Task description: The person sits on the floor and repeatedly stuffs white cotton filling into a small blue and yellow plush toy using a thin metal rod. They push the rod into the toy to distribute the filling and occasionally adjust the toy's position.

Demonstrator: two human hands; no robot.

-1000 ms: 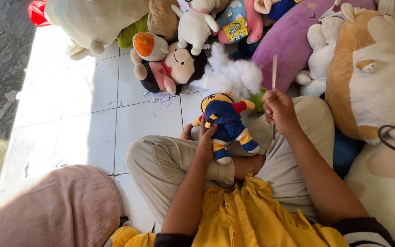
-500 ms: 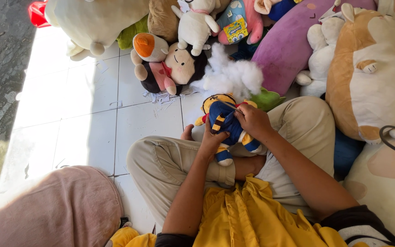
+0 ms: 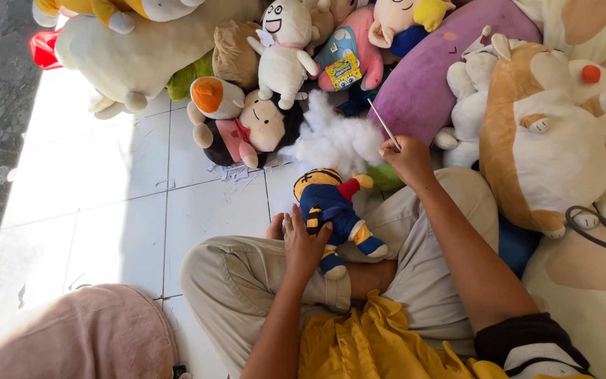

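1. The left hand (image 3: 305, 242) sits low in the middle of the frame, fingers spread and pressed flat on the small plush doll (image 3: 334, 207), pinning it against the person's bent leg in beige trousers (image 3: 247, 295).
2. The small plush doll, in dark blue with yellow striped parts and a red patch at its chest, lies tilted across the lap at the centre of the frame, its head pointing up toward the pile of toys and its feet toward the lower right.
3. The right hand (image 3: 407, 156) is raised right of centre, fingers pinched together on a thin stick (image 3: 384, 125) that slants up and to the left from the fingertips.
4. A clump of white stuffing (image 3: 334, 140) lies just above the doll's head, between the doll and the pile.
5. The two hands are well apart, one low on the doll, the other up beside the stuffing.
6. Across the top of the frame lie many plush toys, among them a long purple cushion (image 3: 429, 77) and a large orange-and-white plush animal (image 3: 541, 140) at the right.
7. The white tiled floor (image 3: 106, 210) fills the left half, sunlit at its far edge.
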